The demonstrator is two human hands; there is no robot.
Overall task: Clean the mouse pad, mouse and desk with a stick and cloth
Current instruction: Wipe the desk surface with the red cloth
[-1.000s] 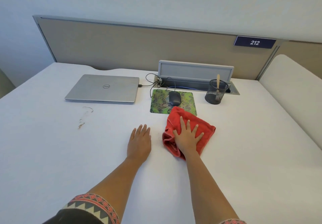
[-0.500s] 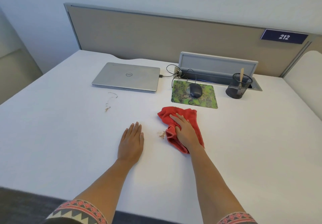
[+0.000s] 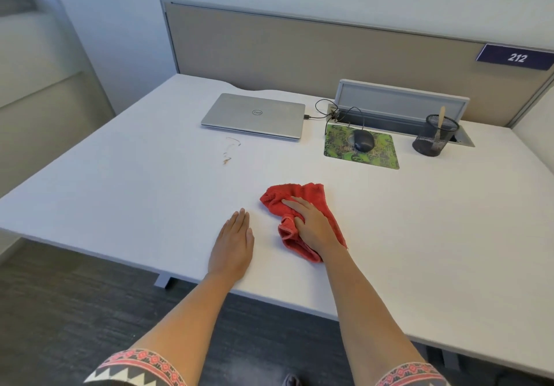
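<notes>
Your right hand [image 3: 313, 225] presses flat on the bunched red cloth [image 3: 295, 198] on the desk [image 3: 150, 193], thumb tucked into a fold. Your left hand [image 3: 232, 246] lies open, palm down, just beside it, holding nothing. The mouse [image 3: 363, 140] sits on the green pad [image 3: 379, 157] farther back; the stick [image 3: 441, 117] stands in the mesh cup [image 3: 434, 141].

Right hand [image 3: 314, 229] covers the cloth's [image 3: 299, 195] middle. Table [image 3: 449, 235] cut off at right edge. Stick's [image 3: 440, 123] lower end obscured inside mesh cup [image 3: 431, 142].
</notes>
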